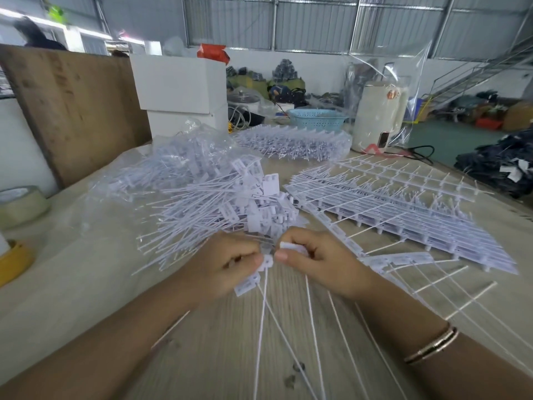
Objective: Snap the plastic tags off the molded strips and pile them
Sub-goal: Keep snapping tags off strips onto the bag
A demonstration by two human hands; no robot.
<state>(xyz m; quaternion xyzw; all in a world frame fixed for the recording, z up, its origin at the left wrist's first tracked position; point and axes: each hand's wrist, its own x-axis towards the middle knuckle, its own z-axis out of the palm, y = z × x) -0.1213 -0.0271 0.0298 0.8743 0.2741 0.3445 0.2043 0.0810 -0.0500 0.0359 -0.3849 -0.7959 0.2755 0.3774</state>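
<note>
- My left hand (227, 264) and right hand (314, 261), frame centre: fingers curled, pinching a strip of tags (253, 277).
- Loose tag pile (219, 209): just above, on the wooden table (202, 342).
- Stacked strips (403, 209): right.
- Warehouse wall (317, 21): top.

On the counter (86, 284), the pile of loose tags (225, 209) lies at the middle, the stacked molded strips (403, 209) toward the right edge. Bagged strips (294, 142) lie behind, near the far edge, before a basket (317, 119). Tape rolls (17, 206) sit at the left edge.

Corrugated metal wall (317, 21), green floor (450, 140)
</note>
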